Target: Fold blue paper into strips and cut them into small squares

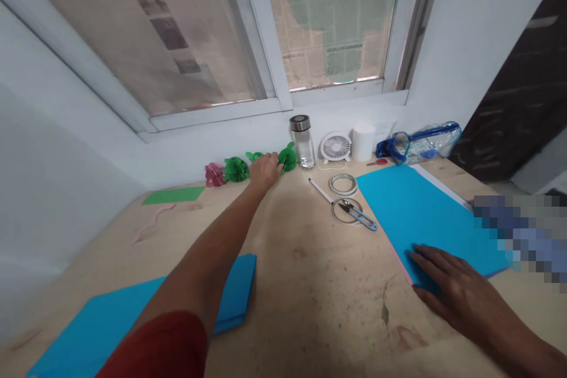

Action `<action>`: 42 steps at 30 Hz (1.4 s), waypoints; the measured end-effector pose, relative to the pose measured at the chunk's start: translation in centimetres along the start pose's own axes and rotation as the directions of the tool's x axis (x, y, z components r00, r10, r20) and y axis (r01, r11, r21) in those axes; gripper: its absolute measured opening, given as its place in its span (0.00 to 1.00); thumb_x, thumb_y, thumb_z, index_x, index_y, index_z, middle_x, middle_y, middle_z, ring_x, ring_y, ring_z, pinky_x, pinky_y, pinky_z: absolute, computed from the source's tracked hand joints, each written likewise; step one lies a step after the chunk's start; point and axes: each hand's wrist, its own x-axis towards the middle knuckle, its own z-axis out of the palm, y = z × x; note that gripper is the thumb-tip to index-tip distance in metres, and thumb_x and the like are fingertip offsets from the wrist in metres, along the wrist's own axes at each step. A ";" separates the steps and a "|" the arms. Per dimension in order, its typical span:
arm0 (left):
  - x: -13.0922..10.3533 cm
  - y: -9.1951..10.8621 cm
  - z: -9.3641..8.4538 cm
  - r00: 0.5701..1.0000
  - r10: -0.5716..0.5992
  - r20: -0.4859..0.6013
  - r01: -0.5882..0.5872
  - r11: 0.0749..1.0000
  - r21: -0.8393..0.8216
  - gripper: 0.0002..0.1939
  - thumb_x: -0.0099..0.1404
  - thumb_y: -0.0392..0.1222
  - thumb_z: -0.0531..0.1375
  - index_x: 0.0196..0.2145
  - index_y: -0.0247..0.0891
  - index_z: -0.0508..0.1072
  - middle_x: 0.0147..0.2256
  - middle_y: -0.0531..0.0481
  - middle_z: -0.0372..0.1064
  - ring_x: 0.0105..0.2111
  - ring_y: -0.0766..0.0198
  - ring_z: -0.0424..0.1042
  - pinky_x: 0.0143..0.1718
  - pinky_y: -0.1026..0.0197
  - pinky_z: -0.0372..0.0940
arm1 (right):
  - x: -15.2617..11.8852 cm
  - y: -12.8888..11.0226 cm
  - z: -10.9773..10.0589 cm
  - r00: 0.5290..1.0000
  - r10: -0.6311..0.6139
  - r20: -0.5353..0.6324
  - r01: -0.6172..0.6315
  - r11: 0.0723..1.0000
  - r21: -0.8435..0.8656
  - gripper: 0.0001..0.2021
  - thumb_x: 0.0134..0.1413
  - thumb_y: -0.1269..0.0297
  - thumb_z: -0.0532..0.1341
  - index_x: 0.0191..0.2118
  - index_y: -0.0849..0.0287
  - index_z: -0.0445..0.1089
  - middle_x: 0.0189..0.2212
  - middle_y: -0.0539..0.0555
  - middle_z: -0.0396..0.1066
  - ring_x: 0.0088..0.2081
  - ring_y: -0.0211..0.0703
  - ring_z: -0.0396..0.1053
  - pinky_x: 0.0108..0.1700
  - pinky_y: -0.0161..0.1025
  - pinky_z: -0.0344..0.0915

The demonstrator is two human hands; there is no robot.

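My left hand is among green paper flowers; can't tell if it's gripping. My right hand lies unclenched over blue paper, near corner.

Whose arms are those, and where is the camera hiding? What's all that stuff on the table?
These are one person's bare arms and hands, not a robot's. The camera is worn on that person's head, looking forward and down.

The left hand reaches in among green paper flowers; I can't tell if it grips one. The right hand lies open on a blue paper sheet.

The wooden table also has a clear bottle, a small white fan and blue-handled snips.
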 end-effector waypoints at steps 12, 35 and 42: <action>3.6 -0.3 1.8 0.999 0.054 -0.002 -0.054 0.997 0.062 0.15 0.66 0.39 0.50 0.41 0.35 0.75 0.41 0.37 0.73 0.47 0.47 0.66 0.46 0.49 0.55 | -1.4 1.1 2.5 0.986 -0.049 -0.161 0.051 0.999 0.008 0.21 0.59 0.54 0.56 0.55 0.55 0.68 0.56 0.57 0.67 0.53 0.56 0.68 0.50 0.52 0.66; 1.4 -2.2 0.9 0.989 0.104 -0.110 -0.099 0.994 0.050 0.18 0.64 0.41 0.52 0.49 0.33 0.72 0.45 0.41 0.70 0.49 0.50 0.57 0.47 0.52 0.49 | 0.1 -1.2 -2.0 0.974 -0.227 -0.015 0.224 0.969 -0.108 0.14 0.65 0.66 0.51 0.47 0.63 0.72 0.48 0.62 0.73 0.47 0.53 0.72 0.42 0.48 0.71; -2.3 0.0 -0.9 0.937 0.253 -0.242 -0.265 0.964 -0.019 0.14 0.65 0.36 0.51 0.43 0.31 0.72 0.40 0.42 0.70 0.47 0.50 0.59 0.47 0.48 0.51 | 0.3 -1.0 -2.4 0.957 -0.289 -0.027 0.286 0.955 -0.078 0.14 0.65 0.71 0.49 0.46 0.65 0.71 0.42 0.62 0.75 0.44 0.51 0.72 0.41 0.48 0.69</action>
